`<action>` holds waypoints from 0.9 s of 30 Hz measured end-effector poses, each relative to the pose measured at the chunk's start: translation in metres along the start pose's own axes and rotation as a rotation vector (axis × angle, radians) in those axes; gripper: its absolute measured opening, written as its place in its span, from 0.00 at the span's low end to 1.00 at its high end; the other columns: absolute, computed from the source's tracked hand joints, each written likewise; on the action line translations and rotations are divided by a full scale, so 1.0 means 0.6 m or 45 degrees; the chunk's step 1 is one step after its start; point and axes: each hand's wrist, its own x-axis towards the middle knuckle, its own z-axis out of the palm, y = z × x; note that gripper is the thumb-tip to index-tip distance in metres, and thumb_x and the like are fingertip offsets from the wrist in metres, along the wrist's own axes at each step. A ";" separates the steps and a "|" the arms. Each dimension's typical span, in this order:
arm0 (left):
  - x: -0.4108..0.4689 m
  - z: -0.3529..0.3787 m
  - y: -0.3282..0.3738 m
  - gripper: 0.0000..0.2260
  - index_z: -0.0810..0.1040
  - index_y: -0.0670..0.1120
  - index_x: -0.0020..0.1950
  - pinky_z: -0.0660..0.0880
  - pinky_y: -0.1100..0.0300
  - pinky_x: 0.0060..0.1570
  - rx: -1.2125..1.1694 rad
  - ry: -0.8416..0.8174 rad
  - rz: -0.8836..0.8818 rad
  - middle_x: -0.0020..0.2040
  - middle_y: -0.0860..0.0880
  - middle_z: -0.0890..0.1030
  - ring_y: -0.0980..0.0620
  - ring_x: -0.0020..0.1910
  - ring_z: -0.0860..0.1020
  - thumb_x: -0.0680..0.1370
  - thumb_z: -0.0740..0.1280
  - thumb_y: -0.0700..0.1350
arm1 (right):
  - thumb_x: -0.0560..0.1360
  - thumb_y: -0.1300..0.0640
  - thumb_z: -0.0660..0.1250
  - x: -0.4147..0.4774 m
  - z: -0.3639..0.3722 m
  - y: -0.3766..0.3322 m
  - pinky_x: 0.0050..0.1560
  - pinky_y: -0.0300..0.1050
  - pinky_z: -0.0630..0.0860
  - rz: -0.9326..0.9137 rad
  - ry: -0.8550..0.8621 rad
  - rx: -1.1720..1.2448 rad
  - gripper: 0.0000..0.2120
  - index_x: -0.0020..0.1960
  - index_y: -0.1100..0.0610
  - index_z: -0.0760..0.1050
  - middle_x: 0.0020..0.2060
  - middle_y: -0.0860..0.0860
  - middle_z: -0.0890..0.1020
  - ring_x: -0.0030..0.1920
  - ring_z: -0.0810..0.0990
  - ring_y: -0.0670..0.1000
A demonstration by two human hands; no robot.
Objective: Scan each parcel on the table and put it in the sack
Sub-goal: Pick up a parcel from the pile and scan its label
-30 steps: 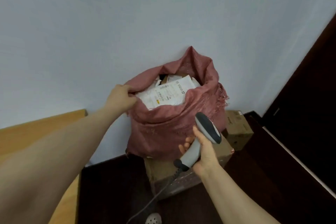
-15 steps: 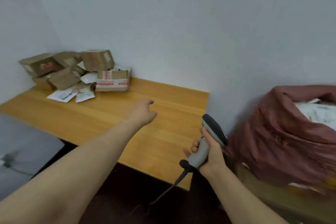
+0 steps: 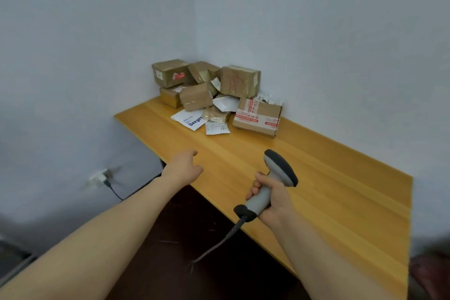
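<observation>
The right hand is clenched round the handle of a grey corded barcode scanner, its dark head tipped up towards the heap. The left hand is slack and empty, fingers loosely curled, over the near edge of the long yellow wooden table.

The heap of brown cardboard boxes and white mailers lies ahead of both hands, well apart from them, in the table's far corner. I'd judge the left hand nearer to it. At the heap's front edge a flat white mailer with blue lettering lies slantwise, one corner towards that hand.

Pale walls close behind the heap, and a white wall socket sits lower, to its left. No sack plainly shows.
</observation>
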 end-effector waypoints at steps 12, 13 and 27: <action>0.292 -0.064 -0.065 0.27 0.61 0.45 0.75 0.70 0.56 0.59 0.169 0.009 -0.109 0.71 0.45 0.69 0.47 0.67 0.70 0.78 0.64 0.46 | 0.73 0.66 0.67 0.268 0.193 -0.052 0.28 0.41 0.72 0.098 -0.055 0.026 0.04 0.43 0.59 0.73 0.26 0.52 0.74 0.24 0.71 0.48; 0.320 -0.070 -0.066 0.27 0.61 0.45 0.75 0.71 0.55 0.60 0.191 0.011 -0.103 0.71 0.45 0.69 0.47 0.67 0.70 0.78 0.64 0.46 | 0.73 0.66 0.67 0.289 0.207 -0.061 0.28 0.41 0.72 0.110 -0.062 0.027 0.04 0.43 0.60 0.73 0.26 0.52 0.74 0.24 0.71 0.48; 0.716 -0.144 -0.056 0.27 0.69 0.43 0.67 0.71 0.56 0.53 0.115 -0.042 0.251 0.62 0.44 0.73 0.43 0.61 0.72 0.70 0.72 0.45 | 0.71 0.67 0.68 0.502 0.324 -0.099 0.28 0.42 0.71 -0.030 0.108 -0.136 0.06 0.46 0.60 0.75 0.27 0.52 0.73 0.26 0.70 0.49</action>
